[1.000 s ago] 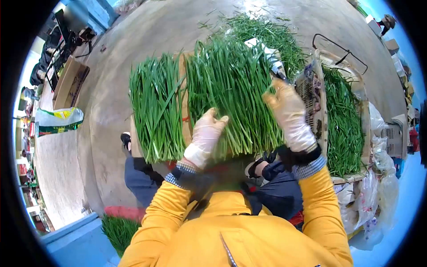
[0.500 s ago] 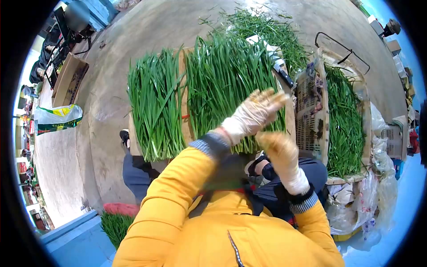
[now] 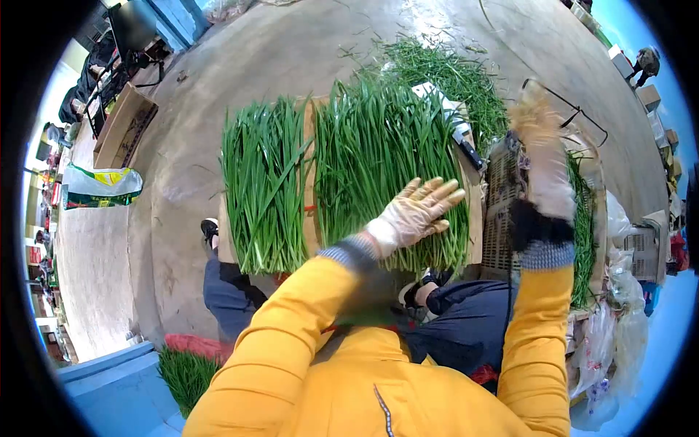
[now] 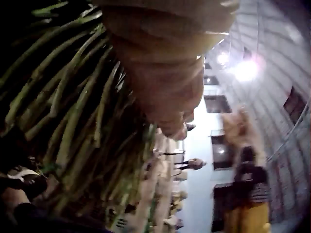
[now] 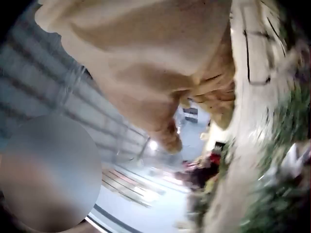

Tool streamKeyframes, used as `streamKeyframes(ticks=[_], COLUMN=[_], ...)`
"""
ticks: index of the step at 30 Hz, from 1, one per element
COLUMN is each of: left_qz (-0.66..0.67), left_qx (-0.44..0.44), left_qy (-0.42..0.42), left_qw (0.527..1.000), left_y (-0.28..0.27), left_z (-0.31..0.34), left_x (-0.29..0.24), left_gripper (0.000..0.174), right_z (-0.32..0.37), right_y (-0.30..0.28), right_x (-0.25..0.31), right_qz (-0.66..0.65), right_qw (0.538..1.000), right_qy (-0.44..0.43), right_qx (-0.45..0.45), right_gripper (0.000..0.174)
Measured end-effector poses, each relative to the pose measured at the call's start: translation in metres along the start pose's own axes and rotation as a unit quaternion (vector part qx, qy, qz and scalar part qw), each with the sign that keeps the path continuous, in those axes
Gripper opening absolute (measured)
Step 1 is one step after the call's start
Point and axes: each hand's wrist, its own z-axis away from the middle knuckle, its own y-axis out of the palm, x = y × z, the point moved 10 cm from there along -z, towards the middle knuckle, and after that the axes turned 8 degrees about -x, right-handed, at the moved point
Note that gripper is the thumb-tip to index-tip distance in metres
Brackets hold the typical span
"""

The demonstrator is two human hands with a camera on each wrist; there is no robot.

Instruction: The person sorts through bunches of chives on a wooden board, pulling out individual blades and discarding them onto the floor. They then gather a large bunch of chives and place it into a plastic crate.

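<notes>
My gloved left hand (image 3: 416, 213) lies with fingers spread across the pale lower stems of a wide bunch of garlic chives (image 3: 378, 146). A second, narrower bunch of chives (image 3: 262, 182) lies to its left, and both rest on a wooden board (image 3: 311, 218). In the left wrist view the stems (image 4: 73, 97) fan out beside the hand. Out to the right, my gloved right hand (image 3: 542, 149), blurred by motion, is raised over the plastic crate (image 3: 502, 211). In the right wrist view its thumb and fingers (image 5: 218, 104) stand apart with nothing visible between them.
A black-handled knife (image 3: 470, 151) lies at the board's right edge. Loose chive trimmings (image 3: 466, 80) cover the floor behind it. More greens (image 3: 581, 240) fill the crate. A cardboard box (image 3: 125, 127) and a printed sack (image 3: 102, 187) sit at left. A person (image 3: 645, 64) stands far right.
My right hand has swung from beside the chives up and right over the crate. My left hand has moved right across the stems and now lies there with fingers spread.
</notes>
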Motion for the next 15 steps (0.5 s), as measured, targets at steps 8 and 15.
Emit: streamKeyframes(ticks=[8,15], left_qz=[0.228,0.435], left_qx=[-0.256,-0.293], left_qy=[-0.606,-0.541], left_qw=[0.718,0.657], left_y=[-0.054,-0.021], left_z=[0.211,0.149], left_x=[0.126,0.122], left_gripper=[0.077,0.068], right_z=[0.149,0.162], right_y=[0.118,0.200], right_x=[-0.141,-0.002], right_qz=[0.005,0.058], right_qw=[0.978,0.970], right_qy=[0.180,0.189], right_qx=[0.102,0.140], right_gripper=[0.099,0.116])
